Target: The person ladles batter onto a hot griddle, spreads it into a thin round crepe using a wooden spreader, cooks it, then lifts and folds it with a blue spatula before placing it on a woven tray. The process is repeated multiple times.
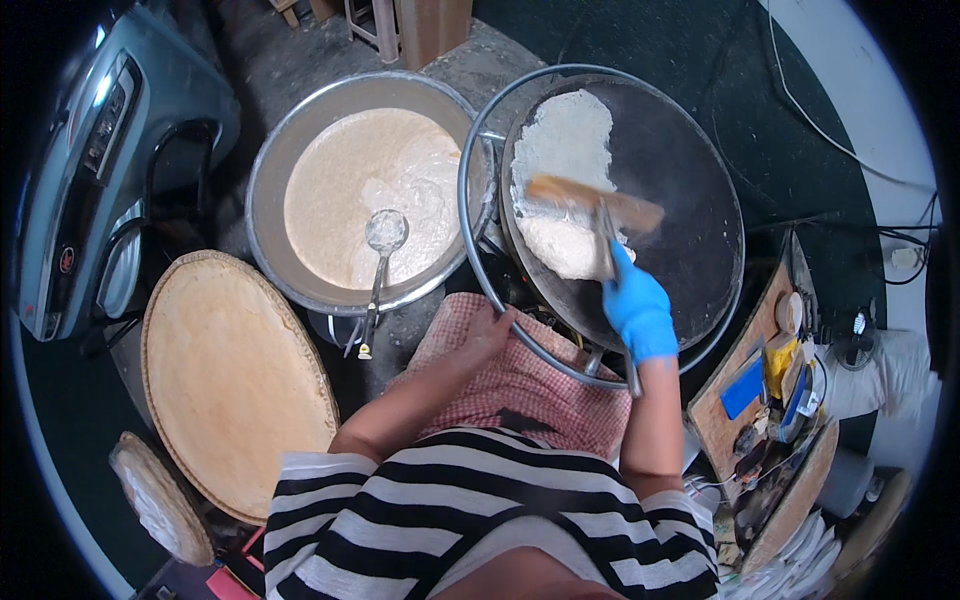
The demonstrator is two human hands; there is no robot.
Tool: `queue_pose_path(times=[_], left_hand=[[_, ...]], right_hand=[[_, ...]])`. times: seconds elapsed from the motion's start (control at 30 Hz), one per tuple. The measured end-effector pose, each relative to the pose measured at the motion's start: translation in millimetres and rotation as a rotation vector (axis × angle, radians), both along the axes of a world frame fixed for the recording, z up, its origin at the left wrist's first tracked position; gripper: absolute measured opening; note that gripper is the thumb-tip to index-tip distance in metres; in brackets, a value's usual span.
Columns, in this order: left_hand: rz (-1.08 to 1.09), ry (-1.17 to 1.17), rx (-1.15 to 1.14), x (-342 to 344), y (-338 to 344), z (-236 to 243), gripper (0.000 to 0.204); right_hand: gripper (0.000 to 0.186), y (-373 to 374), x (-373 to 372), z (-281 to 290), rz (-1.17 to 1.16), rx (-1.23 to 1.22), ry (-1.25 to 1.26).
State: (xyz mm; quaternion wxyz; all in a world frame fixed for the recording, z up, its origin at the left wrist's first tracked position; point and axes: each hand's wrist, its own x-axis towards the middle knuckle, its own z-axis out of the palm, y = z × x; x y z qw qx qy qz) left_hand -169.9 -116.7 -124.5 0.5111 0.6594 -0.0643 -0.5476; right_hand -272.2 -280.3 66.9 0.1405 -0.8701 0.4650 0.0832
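Observation:
My right hand (pixel 638 308), in a blue glove, is closed round the handle of a wooden batter spreader (pixel 570 196). Its blade, smeared by motion, crosses the pale batter (pixel 567 135) on a round black griddle (pixel 680 170). The batter covers the griddle's left part: thin and greyish at the far end, thicker and creamier nearer me. Bare, my left hand (pixel 488 332) lies by the checkered apron, its fingers curled at the metal ring (pixel 474 240) around the griddle. Left of the griddle, a large metal pot (pixel 268 190) holds batter, with a ladle (pixel 384 235) dipped in it.
A large round woven tray (pixel 230 380) stands at the left, with a smaller round piece (pixel 160 500) below it. A grey-blue scooter (pixel 130 150) is at the far left. To the right, a cluttered wooden board (pixel 730 375) carries a blue block and yellow packaging. Cables run along the right wall.

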Motion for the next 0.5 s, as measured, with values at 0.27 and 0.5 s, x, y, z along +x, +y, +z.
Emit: queue_pose_path(times=[0.27, 0.5], left_hand=[[-0.197, -0.337, 0.075, 49.7, -12.4, -29.3, 0.027], [-0.146, -0.110, -0.015, 98.5, -27.8, -7.5, 0.032]], right_hand=[[0.061, 22.4, -32.6, 2.2, 0.029, 0.079, 0.092], [0.056, -3.5, 2.5, -12.1, 0.027, 0.012, -0.012]])
